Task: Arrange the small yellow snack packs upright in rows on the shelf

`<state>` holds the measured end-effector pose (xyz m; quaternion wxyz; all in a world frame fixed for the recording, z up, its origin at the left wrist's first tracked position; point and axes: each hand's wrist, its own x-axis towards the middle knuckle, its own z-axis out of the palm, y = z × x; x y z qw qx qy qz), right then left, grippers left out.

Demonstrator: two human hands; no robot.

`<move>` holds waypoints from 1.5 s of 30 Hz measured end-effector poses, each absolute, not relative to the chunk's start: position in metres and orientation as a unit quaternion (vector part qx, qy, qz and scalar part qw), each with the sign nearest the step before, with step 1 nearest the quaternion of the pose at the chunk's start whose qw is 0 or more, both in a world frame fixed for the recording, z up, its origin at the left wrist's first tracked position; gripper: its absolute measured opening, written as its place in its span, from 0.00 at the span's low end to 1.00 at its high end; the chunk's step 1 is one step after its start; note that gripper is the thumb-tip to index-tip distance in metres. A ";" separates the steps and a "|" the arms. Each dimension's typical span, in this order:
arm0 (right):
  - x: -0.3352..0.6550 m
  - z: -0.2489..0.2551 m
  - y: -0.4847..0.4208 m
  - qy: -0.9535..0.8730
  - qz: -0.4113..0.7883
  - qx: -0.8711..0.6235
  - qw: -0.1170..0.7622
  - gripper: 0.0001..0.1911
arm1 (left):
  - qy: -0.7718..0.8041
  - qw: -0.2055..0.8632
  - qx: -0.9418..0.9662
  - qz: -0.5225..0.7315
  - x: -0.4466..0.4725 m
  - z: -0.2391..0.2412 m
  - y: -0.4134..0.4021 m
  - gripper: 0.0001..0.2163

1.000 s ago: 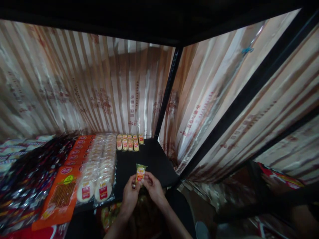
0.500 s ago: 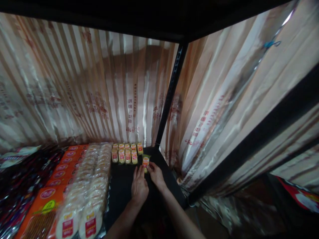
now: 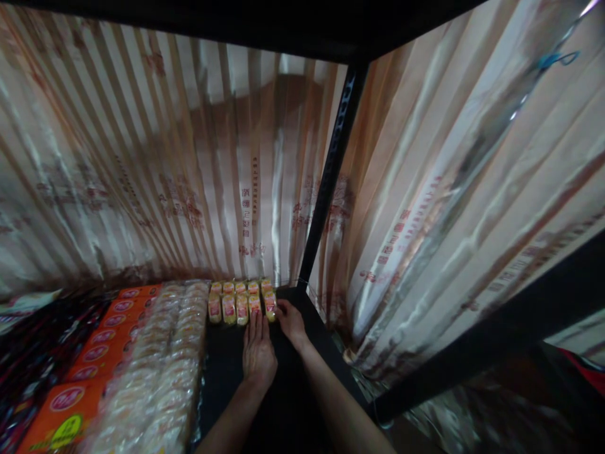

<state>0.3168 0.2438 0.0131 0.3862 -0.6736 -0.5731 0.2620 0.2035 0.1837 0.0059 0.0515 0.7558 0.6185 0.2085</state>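
Note:
Small yellow snack packs with red labels stand in two rows at the back of the dark shelf. At the right end of the front row is one more yellow snack pack, with my right hand gripping its right side between thumb and fingers. My left hand lies palm down, fingers stretched forward, its tips against the front of the neighbouring pack and close to the held one. It grips nothing that I can see.
Left of the small packs lie rows of clear-wrapped round pale cakes, then orange packets and dark shiny packets. A black post rises at the back right corner. Printed pleated sheeting hangs behind and to the right.
The pack in my right hand has moved back and slightly left into the front row's right end. Both hands moved with it; my left fingertips now reach the row. The view has shifted slightly.

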 end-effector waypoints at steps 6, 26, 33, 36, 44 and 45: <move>0.311 0.012 0.244 -0.567 0.239 -0.683 0.393 0.11 | 0.603 0.039 0.766 0.219 0.201 -0.002 0.188 0.27; 0.293 0.007 0.235 -0.567 0.097 -0.732 0.366 0.07 | 0.583 0.048 0.783 0.214 0.194 -0.005 0.194 0.27; 0.290 -0.002 0.237 -0.555 0.074 -0.733 0.386 0.08 | 0.578 0.038 0.785 0.220 0.194 -0.005 0.194 0.28; 0.291 0.000 0.231 -0.545 0.085 -0.730 0.403 0.11 | 0.572 0.033 0.787 0.229 0.195 0.003 0.190 0.27; 0.281 0.024 0.164 -0.566 0.136 -0.690 0.431 0.18 | 0.556 0.086 0.791 0.239 0.194 0.027 0.152 0.20; 0.279 0.025 0.153 -0.563 0.153 -0.687 0.434 0.18 | 0.549 0.092 0.794 0.245 0.192 0.027 0.143 0.20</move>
